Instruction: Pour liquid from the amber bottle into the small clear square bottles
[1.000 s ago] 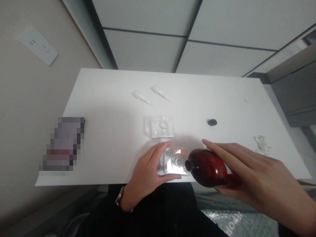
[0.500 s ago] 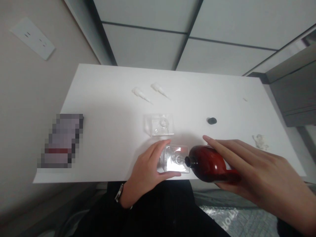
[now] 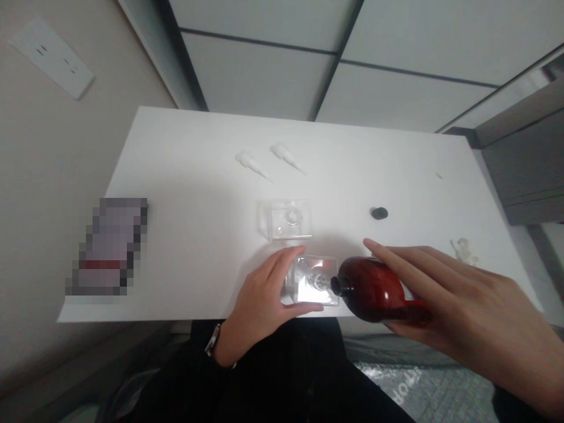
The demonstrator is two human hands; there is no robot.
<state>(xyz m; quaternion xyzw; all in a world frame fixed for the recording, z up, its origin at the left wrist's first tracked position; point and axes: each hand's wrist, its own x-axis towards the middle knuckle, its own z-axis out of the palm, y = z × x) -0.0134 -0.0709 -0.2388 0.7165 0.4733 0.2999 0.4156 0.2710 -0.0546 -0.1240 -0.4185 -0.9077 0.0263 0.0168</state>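
Note:
My right hand is wrapped round a dark red-brown bottle, tipped on its side with its neck pointing left. The bottle's mouth is at the round opening of a clear square bottle near the table's front edge. My left hand grips that clear bottle from the left, thumb along the near side and fingers along the far side. Just beyond it stands a second clear square bottle with a round opening. Whether liquid is flowing I cannot make out.
Two white pump heads or nozzles lie toward the back of the white table. A small black cap is right of the clear bottles. A crumpled whitish piece lies at the right. A blurred-out flat object lies on the left.
Both hands and the two bottles they hold keep nearly the same position. The whole view has shifted slightly; the red-brown bottle stays tipped at the clear bottle's opening.

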